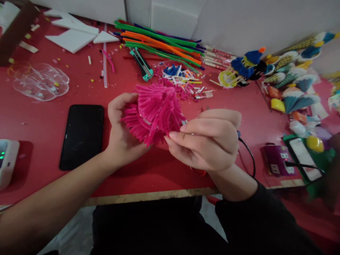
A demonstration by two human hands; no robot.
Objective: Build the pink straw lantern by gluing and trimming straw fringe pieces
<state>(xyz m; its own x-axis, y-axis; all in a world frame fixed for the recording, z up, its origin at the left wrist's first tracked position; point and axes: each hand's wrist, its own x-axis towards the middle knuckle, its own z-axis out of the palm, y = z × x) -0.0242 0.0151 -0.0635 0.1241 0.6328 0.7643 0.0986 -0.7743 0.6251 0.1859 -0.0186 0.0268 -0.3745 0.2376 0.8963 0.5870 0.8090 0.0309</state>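
A bright pink pipe-cleaner craft, built from layered fans of short fuzzy strands, is held up over the table's front part. My left hand wraps round its left side and underside, with the fingers mostly hidden behind it. At its lower right edge, my right hand is closed in a pinch, thumb and fingertips against the strands. Small shiny bits show by the right fingers; what they belong to I cannot make out. Behind the craft lies a pile of cut pink, white and blue pieces.
Pipe cleaners and a teal utility knife lie at the back. Left are a black phone, a clear plastic tray and white foam pieces. Right are a blue figure, wrapped cones and a purple power adapter.
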